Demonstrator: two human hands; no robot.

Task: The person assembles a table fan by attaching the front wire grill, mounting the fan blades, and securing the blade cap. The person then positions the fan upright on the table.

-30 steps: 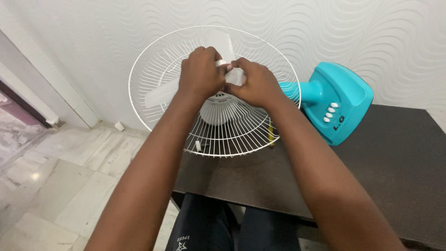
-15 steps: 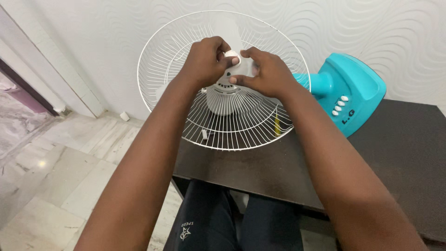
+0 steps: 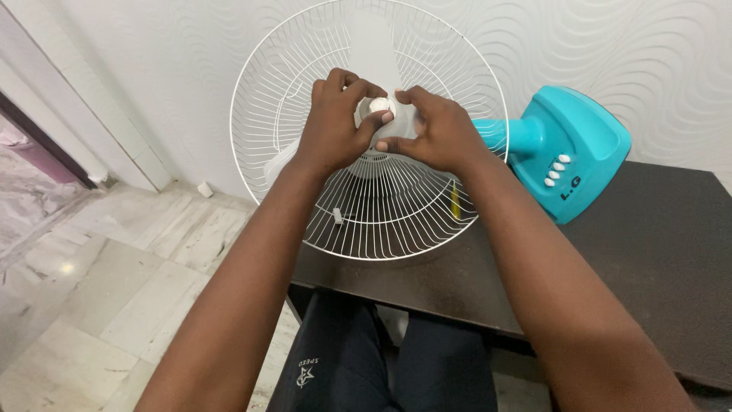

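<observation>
A table fan lies on its side on a dark table [image 3: 656, 252], its white wire rear guard [image 3: 396, 221] facing me. My left hand [image 3: 332, 126] pinches the small white round cap [image 3: 379, 105] at the hub of the translucent white blade [image 3: 371, 46]. My right hand [image 3: 431, 130] grips the blade hub right beside it. The fan's turquoise base [image 3: 568, 149] with white buttons rests to the right against the wall.
A yellow-handled tool [image 3: 455, 200] lies on the table behind the guard. The table's near edge runs above my dark-trousered legs [image 3: 366, 358]. Marble floor [image 3: 99, 282] spreads to the left, with a textured white wall [image 3: 152, 69] behind.
Both hands stay at the hub, their fingers shifting around the cap. The view has shifted slightly, so the fan sits higher in frame than a second ago.
</observation>
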